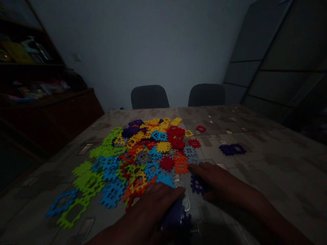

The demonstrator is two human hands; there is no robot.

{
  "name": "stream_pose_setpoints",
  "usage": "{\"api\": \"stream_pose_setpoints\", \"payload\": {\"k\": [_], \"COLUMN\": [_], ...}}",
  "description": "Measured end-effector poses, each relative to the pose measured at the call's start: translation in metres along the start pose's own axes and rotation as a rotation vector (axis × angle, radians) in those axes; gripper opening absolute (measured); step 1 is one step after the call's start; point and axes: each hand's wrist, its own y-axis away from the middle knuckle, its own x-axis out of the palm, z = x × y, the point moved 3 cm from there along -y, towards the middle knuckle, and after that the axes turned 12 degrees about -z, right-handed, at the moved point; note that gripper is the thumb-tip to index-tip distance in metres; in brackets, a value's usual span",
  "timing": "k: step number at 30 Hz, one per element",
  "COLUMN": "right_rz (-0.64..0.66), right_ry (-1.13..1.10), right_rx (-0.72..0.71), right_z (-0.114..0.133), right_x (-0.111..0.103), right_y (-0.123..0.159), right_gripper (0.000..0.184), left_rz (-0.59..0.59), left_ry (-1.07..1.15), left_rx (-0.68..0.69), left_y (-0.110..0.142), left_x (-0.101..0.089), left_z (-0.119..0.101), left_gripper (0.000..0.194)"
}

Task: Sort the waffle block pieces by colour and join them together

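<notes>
At the near edge of the pile, my left hand [155, 204] is closed around a dark purple interlocking plastic block piece [176, 217] with toothed edges. The palm hides part of it, so whether it is one piece or several joined cannot be made out. To the right, my right hand [217, 178] has its fingers and thumb around a flat dark purple window-pattern tile [197, 184], close to the tabletop. An orange window tile [181, 165] lies just beyond those fingertips. Blue tile pieces [165, 179] lie just past my left fingers.
A broad pile of toothed tiles spreads left and ahead, with green [90, 183], blue [112, 193], yellow [163, 147] and red [176, 133] pieces. Dark purple joined tiles [232, 149] lie apart on the patterned tablecloth [270, 163]. Two chairs [150, 96] stand behind the table.
</notes>
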Motion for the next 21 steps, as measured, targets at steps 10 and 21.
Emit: {"api": "stream_pose_setpoints", "payload": {"k": [10, 21], "right_rz": [0.042, 0.023], "right_ry": [-0.001, -0.005], "right_rx": [0.036, 0.013], "right_z": [-0.002, -0.01], "right_x": [0.002, 0.01], "right_y": [0.001, 0.0], "right_gripper": [0.1, 0.097], "left_rz": [0.058, -0.059], "left_ry": [-0.166, -0.08], "left_rx": [0.125, -0.012], "left_y": [0.001, 0.006], "left_x": [0.045, 0.021], "left_z": [0.013, 0.008], "left_gripper": [0.099, 0.117]}}
